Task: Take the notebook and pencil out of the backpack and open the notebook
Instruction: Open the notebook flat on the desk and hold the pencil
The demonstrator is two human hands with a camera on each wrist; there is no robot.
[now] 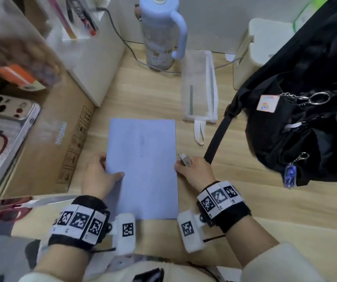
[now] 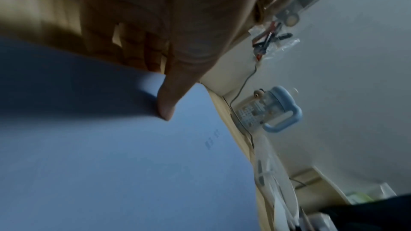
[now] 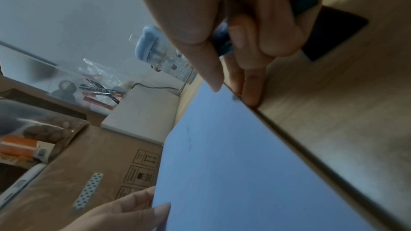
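A closed pale blue notebook (image 1: 143,167) lies flat on the wooden desk (image 1: 265,210) in front of me. My left hand (image 1: 102,174) holds its left edge, with the thumb (image 2: 166,108) pressed on the cover (image 2: 133,164) and the fingers at the edge. At the right edge (image 3: 233,173), the fingertips (image 3: 249,92) of my right hand (image 1: 194,171) touch the notebook. Its other fingers are curled round a small blue and clear object (image 1: 185,159) that I cannot identify. The black backpack (image 1: 306,119) stands at the right. A green pencil (image 1: 191,99) lies inside a white mesh pouch (image 1: 200,86) behind the notebook.
A cardboard box (image 1: 47,139) with a phone (image 1: 11,106) borders the desk on the left. A blue-handled water bottle (image 1: 161,33), a white box (image 1: 94,58) and a cable stand at the back. The backpack's strap (image 1: 218,135) lies close to my right hand.
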